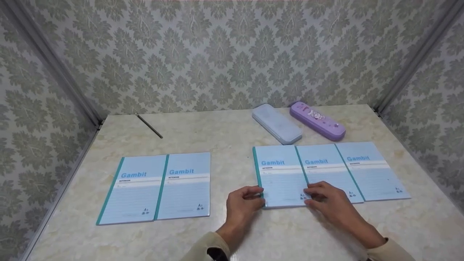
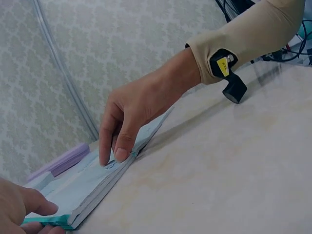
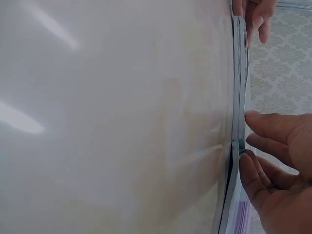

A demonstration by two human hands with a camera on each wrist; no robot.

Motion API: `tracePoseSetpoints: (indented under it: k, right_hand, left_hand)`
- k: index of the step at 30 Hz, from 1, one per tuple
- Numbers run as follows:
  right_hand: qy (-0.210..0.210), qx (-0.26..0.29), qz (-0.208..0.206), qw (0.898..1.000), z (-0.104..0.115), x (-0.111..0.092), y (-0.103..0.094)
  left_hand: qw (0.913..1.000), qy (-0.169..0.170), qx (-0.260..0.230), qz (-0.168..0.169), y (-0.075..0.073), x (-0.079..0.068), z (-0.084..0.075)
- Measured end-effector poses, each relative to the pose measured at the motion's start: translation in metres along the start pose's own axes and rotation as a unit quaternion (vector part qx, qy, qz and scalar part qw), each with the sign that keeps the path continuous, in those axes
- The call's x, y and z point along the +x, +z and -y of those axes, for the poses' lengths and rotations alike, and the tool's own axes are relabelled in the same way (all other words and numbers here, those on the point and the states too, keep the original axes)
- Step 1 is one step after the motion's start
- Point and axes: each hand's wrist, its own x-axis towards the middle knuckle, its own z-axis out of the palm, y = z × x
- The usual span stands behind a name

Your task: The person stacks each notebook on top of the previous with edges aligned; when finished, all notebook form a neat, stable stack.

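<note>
We see five light-blue notebooks lying flat on the table (image 1: 224, 134): a row of three on the right, a pair on the left. Both hands are at the first notebook (image 1: 279, 181), the leftmost of the right-hand row.

Left hand (image 1: 244, 204): pinching that notebook's green spine (image 1: 256, 174) near its lower end. In the left wrist view we see the thumb over the cover and fingers below the edge.

Right hand (image 1: 330, 201): fingers bent, fingertips at the seam where the first notebook meets the middle notebook (image 1: 320, 168), near the bottom. We see contact there but can't tell pinch from plain touch.

End notebook (image 1: 373, 170) sits at the right of the row, against the middle one. Both wrist views show layered page edges under the first cover; we can't count the books there.

Left pair: outer notebook (image 1: 137, 188) and inner notebook (image 1: 186, 188), side by side, well apart from the row. Pencil (image 1: 149, 125) lies behind them. Behind the row we have a pale blue case (image 1: 277, 124) and, just right of it, a purple case (image 1: 318, 121). Patterned wall (image 1: 228, 54) at the back.
</note>
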Motion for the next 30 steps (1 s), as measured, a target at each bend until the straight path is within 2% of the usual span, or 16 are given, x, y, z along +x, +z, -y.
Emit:
tracePoseSetpoints:
  k: [5,12,18,25,30]
  right_hand:
    - [-0.027,-0.011,-0.002,1.0,0.0,-0.001,0.001]
    - [-0.07,-0.006,-0.009,0.997,-0.003,-0.001,0.002]
    - [-0.051,-0.022,0.007,0.998,-0.001,-0.002,-0.001]
    - [-0.031,-0.035,0.027,0.999,0.006,-0.002,0.001]
    - [-0.021,-0.021,0.04,0.999,0.012,-0.003,0.004]
  left_hand:
    - [0.9998,-0.019,-0.011,-0.005,0.0,-0.003,-0.002]
    - [0.9999,-0.003,0.005,-0.013,0.002,-0.003,-0.003]
    - [0.9996,0.017,0.021,-0.005,0.003,-0.003,0.0]
    - [1.0,0.002,0.008,0.0,-0.001,-0.003,0.002]
    - [0.9997,0.002,0.021,-0.009,-0.009,-0.005,0.003]
